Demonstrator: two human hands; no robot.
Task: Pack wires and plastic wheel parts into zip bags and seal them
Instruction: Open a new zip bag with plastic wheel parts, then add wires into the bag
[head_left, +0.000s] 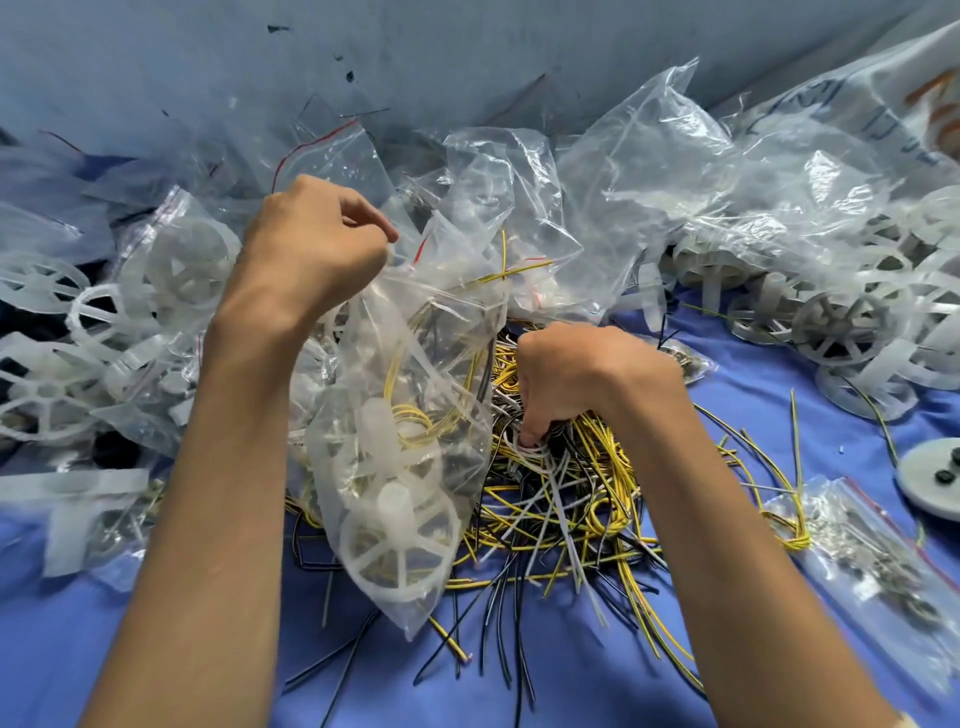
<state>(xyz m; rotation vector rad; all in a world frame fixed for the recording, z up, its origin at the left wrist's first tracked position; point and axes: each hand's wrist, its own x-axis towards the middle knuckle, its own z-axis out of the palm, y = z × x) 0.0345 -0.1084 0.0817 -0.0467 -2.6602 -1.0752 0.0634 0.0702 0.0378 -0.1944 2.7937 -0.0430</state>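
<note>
Clear plastic, wire and cloth.
The zip bag (415, 332) is glossy, crinkled clear film; the wheel parts (400, 545) are matt, translucent white plastic; the wires (587, 499) look smooth-coated; the blue cloth (571, 686) is matt.

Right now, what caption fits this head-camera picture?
Left hand holds a clear zip bag of white plastic wheels; right hand grabs tangled yellow, black and white wires.

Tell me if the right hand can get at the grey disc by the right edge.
Probably yes: the right hand grips wires, but only more loose wires lie between it and the grey disc.
</note>
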